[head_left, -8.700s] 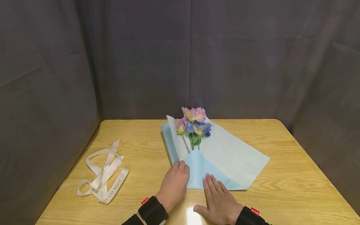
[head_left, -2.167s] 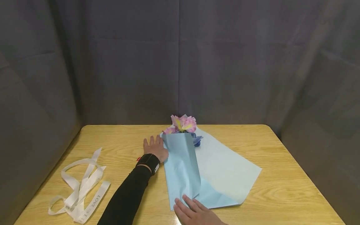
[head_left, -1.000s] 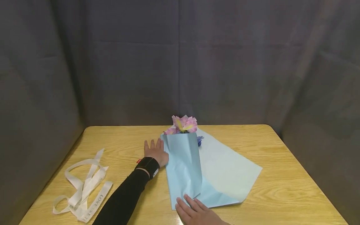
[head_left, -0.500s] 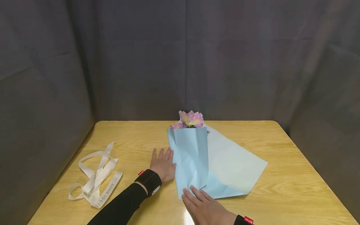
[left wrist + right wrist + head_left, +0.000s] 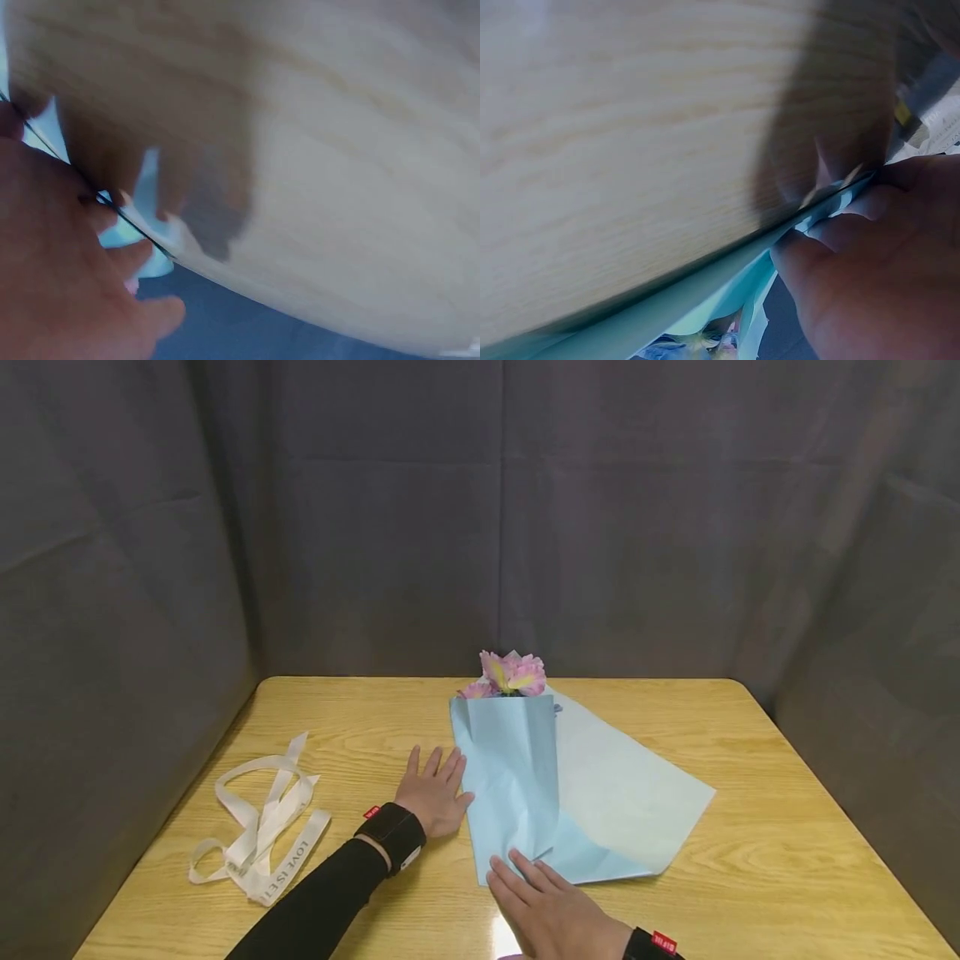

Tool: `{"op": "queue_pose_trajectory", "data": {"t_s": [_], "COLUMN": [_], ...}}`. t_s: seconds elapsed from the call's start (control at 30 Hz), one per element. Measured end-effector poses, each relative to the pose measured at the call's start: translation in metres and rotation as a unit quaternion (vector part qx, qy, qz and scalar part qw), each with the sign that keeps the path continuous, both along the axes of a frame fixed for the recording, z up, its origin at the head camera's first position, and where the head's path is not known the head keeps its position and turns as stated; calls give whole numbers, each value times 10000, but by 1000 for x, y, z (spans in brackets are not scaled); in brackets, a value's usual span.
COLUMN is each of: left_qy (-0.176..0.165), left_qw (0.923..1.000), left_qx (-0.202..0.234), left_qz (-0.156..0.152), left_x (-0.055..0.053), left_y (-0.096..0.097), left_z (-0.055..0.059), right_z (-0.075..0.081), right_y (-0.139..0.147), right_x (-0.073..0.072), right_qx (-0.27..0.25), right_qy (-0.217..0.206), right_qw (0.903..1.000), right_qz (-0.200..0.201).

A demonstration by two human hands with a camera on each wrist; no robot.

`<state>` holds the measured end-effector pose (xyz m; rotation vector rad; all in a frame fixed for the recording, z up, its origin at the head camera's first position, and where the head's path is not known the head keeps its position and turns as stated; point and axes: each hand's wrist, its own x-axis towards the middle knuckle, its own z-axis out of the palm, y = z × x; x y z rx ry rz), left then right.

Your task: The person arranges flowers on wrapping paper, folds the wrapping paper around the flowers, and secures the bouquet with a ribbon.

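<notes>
Left hand (image 5: 435,797), fingers straight and spread, grasps nothing; it has slid nearer along the left edge of the paper (image 5: 510,777). The right hand (image 5: 551,902) lies at the near edge, fingers straight, also grasping nothing. The left flap now hides more blue, so the wrap looks folded on one side, with the right side lying spread. Counting down by size: one worktop (image 5: 787,860); one paper, mid-worktop; two hands; one ribbon heap (image 5: 279,814) at left, strips uncountable; two pink blooms (image 5: 513,674) at the paper's far end; one blue sliver (image 5: 557,708).
</notes>
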<state>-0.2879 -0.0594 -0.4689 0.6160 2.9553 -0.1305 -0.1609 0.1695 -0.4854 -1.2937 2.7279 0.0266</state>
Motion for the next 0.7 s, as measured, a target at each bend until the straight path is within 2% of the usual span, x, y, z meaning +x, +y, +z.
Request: {"op": "queue_pose_trajectory", "data": {"t_s": [0.13,0.27,0.4,0.53,0.7], "left_qy": [-107,-206,-450,-801,-983], "left_qw": [9995,9986,9963,9940,9923], "left_qx": [99,164,451,550,678], "left_qz": [-271,-448,-575,-503,-316], "left_x": [-8,-14,-15,-13,-7], "left_y": [-9,-16,-17,-15,-12], "left_z": [-3,-6,-2,3,7], "right_z": [2,6,7,4,3], "right_y": [0,-1,-1,0,-2], "right_x": [0,0,1,1,1], "right_qx": [-5,102,171,168,308], "right_qy": [21,-137,-122,-28,11], "right_qw": [10000,9998,9997,9998,9995], "right_qz": [-5,-110,-130,-84,-53]}}
